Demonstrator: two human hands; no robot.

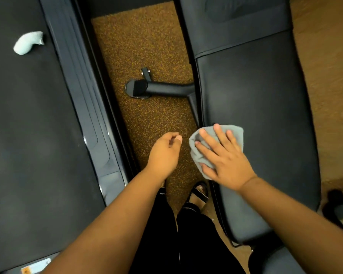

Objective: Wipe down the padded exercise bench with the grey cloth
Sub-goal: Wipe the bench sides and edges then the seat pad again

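The right hand (224, 155) lies spread, fingers flat on the grey cloth (216, 143) at the bench's (265, 107) left edge. The cloth looks soft, light and bunchy, so a flat palm should steer it best over the smooth padding. The left hand (164, 153) hangs loosely curled, holding nothing.

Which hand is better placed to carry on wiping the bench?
Right. The right hand lies flat on the cloth on the bench; the left hand hangs loosely curled over the floor, holding nothing.
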